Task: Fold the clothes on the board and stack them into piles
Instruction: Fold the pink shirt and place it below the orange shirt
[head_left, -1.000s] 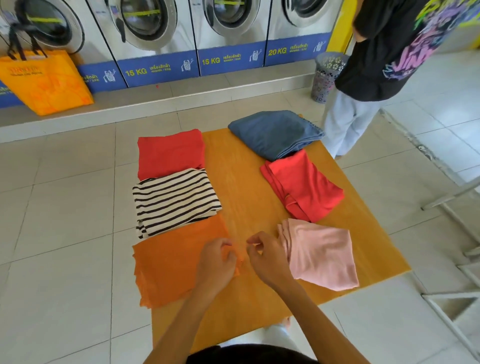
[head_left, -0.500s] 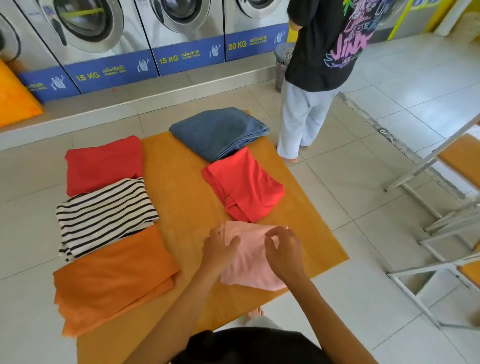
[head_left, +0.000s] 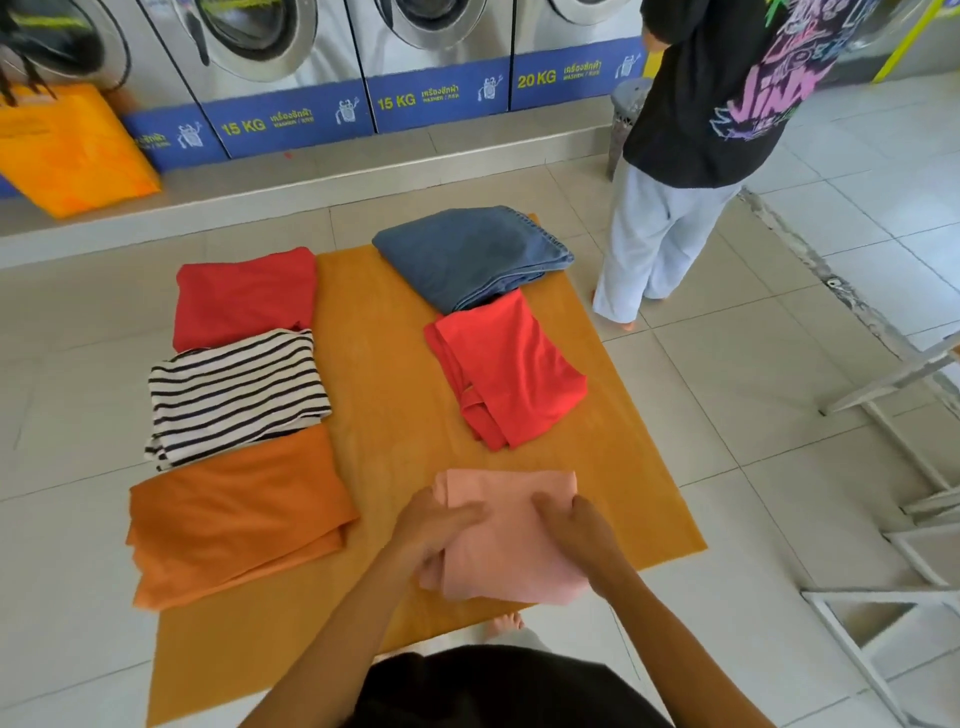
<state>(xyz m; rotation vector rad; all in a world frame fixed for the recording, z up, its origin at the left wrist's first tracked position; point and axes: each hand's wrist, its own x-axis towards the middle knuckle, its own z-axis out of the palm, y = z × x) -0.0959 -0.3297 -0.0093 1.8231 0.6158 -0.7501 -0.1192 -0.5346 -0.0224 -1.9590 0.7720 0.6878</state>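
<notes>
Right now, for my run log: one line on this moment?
step: folding | item: pink garment | left hand: on it | right hand: on it | board

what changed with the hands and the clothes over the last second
Both hands left the orange cloth's edge and moved right onto the pink garment; the left hand and right hand now press on it. The five other folded pieces stayed where they were on the board.

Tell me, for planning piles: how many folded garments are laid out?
6: red, striped and orange down the left; denim, red and pink down the right.
</notes>
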